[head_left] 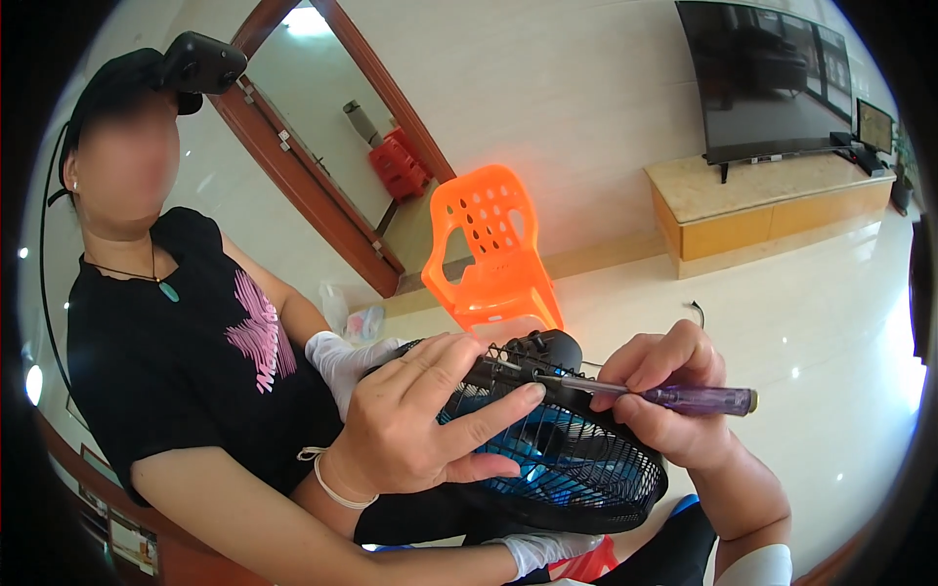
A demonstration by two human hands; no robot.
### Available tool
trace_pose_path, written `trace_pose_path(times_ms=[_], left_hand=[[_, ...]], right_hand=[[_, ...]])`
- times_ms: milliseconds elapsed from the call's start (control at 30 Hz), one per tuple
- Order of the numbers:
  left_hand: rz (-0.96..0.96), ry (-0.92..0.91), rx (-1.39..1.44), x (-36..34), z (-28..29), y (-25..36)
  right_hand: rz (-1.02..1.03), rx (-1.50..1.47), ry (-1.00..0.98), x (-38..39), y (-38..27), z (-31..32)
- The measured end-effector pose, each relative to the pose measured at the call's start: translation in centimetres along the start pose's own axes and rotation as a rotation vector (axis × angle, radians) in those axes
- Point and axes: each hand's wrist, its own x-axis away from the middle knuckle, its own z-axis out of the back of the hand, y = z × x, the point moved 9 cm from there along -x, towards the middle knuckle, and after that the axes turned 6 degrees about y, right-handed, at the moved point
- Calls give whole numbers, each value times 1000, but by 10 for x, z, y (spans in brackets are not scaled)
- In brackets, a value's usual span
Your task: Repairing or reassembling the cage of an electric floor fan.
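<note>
A black fan [640,488] with a mesh guard and blue blades lies tilted in front of me. My left hand [405,415], with a band at its wrist, grips the guard's rim, its index finger stretched beside the screwdriver's tip. My right hand [674,391] is closed around a screwdriver [708,400] with a clear purple handle. The metal shaft points left, and its tip is at the rim by the black motor housing [552,352]. My left hand partly covers the guard, so whether a screw sits under the tip cannot be seen.
A person [176,361] in a black shirt sits at the left; one white-gloved hand [342,361] is behind the fan, another [552,552] under it. An orange chair [493,254] stands beyond. Further off are a wooden cabinet [728,234], a television [772,88] and a doorway [332,127].
</note>
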Motion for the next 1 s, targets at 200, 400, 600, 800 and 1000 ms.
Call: trace_pose_path(times_ms=[200, 400, 600, 800, 1000], left_hand=[[2, 2, -7, -1, 0, -1], [-10, 4, 5, -2, -1, -3], [-7, 14, 27, -1, -2, -5], [-13, 33, 50, 1, -1, 0], [50, 20, 59, 2, 2, -1]], right_hand=[[48, 44, -55, -2, -2, 1], [-28, -92, -16, -9, 10, 5], [-150, -186, 26, -11, 21, 9], [-119, -183, 15, -8, 20, 4], [59, -16, -57, -6, 5, -6]])
